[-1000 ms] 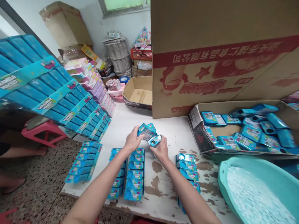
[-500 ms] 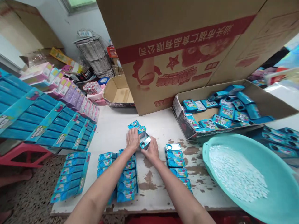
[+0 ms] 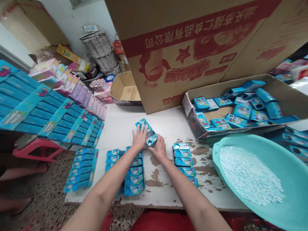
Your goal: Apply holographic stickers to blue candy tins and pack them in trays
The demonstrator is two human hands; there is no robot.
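Observation:
My right hand point(image 3: 158, 149) grips a small blue tin point(image 3: 152, 140) with a dark round opening in its top, at the near end of a short slanted row of blue tins point(image 3: 140, 122). Fingers stretched and spread, my left hand point(image 3: 139, 139) rests against the left side of that row and hides part of it. Below my left forearm stands a double block of blue tins point(image 3: 133, 180), partly covered by the arm. Right of my right forearm runs a single column of similar tins point(image 3: 183, 161).
A cardboard tray of loose blue tins point(image 3: 192, 126) and a turquoise basin point(image 3: 218, 160) of pale tablets point(image 3: 250, 173) lie to the right. A large carton point(image 3: 185, 77) stands behind. Stacked blue packs point(image 3: 45, 106) rise at left, near another tin row point(image 3: 81, 170).
The camera view has shifted slightly, so the table appears a little higher and further right. Both hands stay at the slanted row, the right still gripping its tin; the left fingers are more spread.

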